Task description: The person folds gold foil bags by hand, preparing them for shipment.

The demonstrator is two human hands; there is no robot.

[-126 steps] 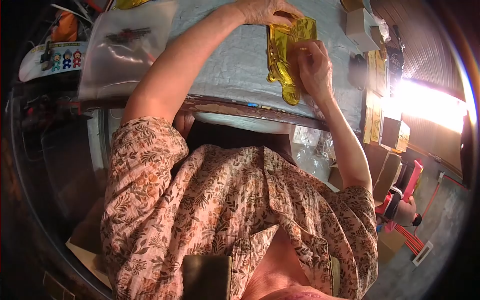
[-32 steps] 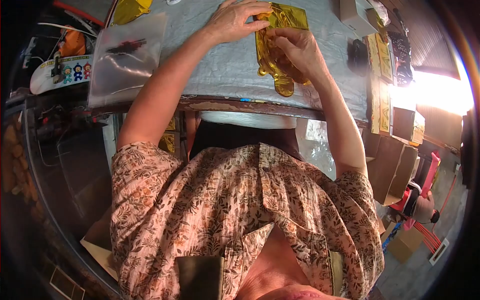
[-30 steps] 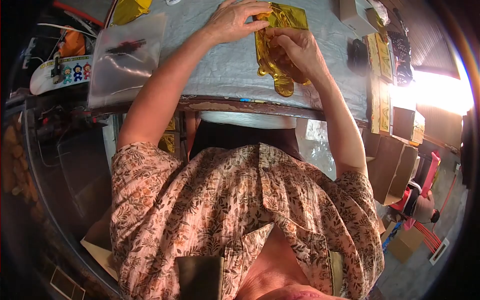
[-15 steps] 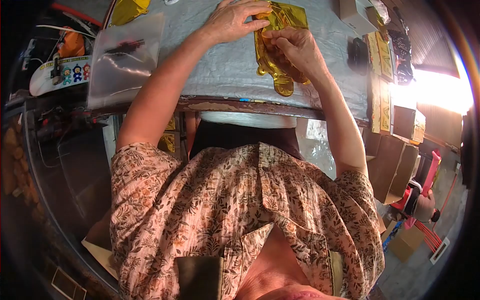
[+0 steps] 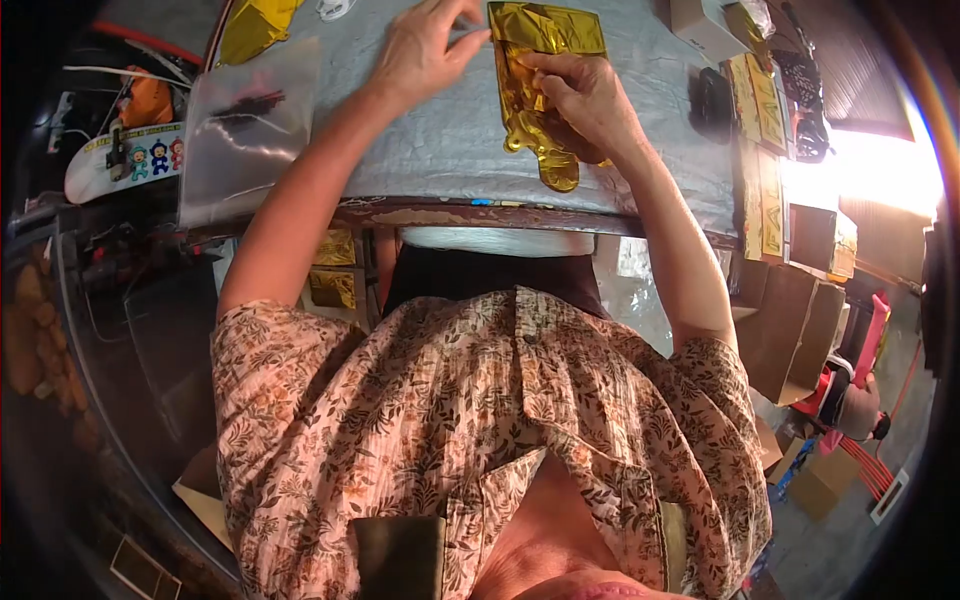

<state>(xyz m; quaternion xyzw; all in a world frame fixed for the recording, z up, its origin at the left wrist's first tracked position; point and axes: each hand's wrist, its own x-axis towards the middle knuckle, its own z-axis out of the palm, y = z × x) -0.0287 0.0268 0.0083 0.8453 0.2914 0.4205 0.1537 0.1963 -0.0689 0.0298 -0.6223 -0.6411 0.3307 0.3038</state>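
Observation:
A shiny gold foil piece lies on the grey-covered table, its upper part a flat folded band and its lower end a rounded, crinkled lobe. My right hand rests on its right side, thumb and forefinger pinching the foil near the middle. Left of the foil, my left hand is raised off it, fingers apart, with nothing visible in it. A clear plastic sheet lies at the table's left, and another gold foil piece sits at the upper left.
Cardboard boxes stand beyond the table's right side, with a dark object near that edge. A white board with cartoon figures is at the left. Another person is at the far right.
My left hand has let go of the foil's upper left part and moved left. The foil's upper band now shows more fully, while my right hand stays on it.

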